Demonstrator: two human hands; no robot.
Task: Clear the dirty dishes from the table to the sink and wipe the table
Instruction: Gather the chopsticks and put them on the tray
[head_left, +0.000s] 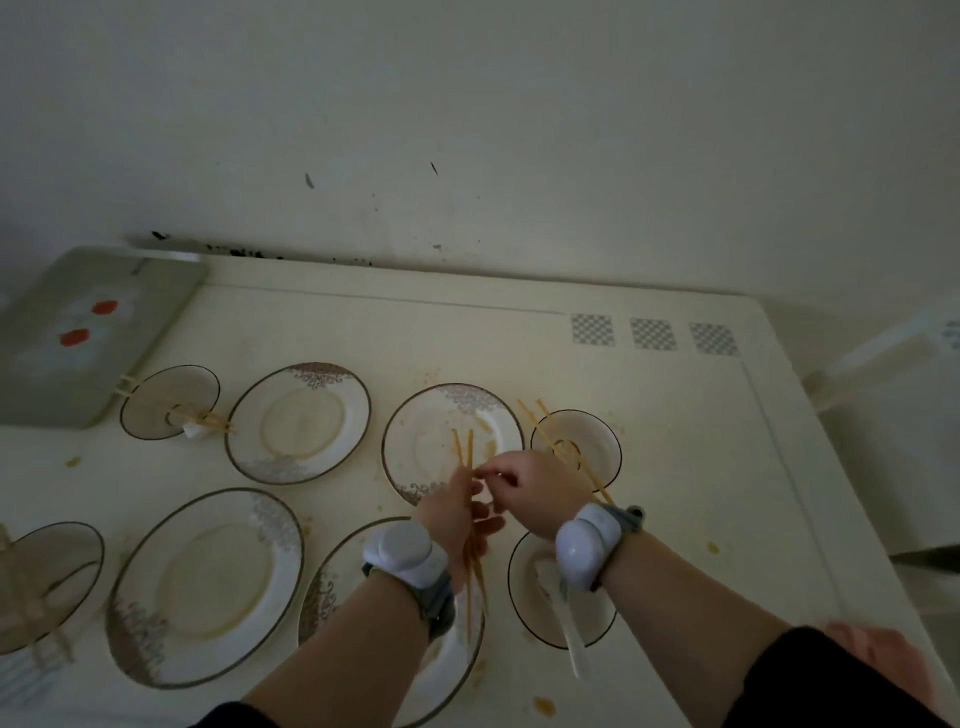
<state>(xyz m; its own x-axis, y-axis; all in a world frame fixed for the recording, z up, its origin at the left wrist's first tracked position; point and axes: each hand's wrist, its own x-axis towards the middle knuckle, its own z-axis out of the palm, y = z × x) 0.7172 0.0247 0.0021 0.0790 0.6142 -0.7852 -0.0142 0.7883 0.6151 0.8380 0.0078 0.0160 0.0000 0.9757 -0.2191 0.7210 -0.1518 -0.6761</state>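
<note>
My left hand (457, 512) is shut on a pair of yellow chopsticks (464, 452), held upright over the middle of the cream table (675, 441). My right hand (535, 488) pinches at the same chopsticks from the right, fingertips touching them. Behind the hands lies a white patterned plate (431, 447) with sauce smears. Another pair of chopsticks (550, 431) rests across a tinted glass bowl (597, 447). A glass bowl with a white spoon (569, 639) sits under my right wrist. A patterned plate (332, 577) is partly hidden beneath my left forearm.
Two more patterned plates (298, 421) (208, 584) lie to the left. A glass bowl with chopsticks (169, 402) and another (47, 582) sit further left. A grey tray (88, 332) is at the far left corner. Sauce spots (543, 705) mark the table. A wall rises behind.
</note>
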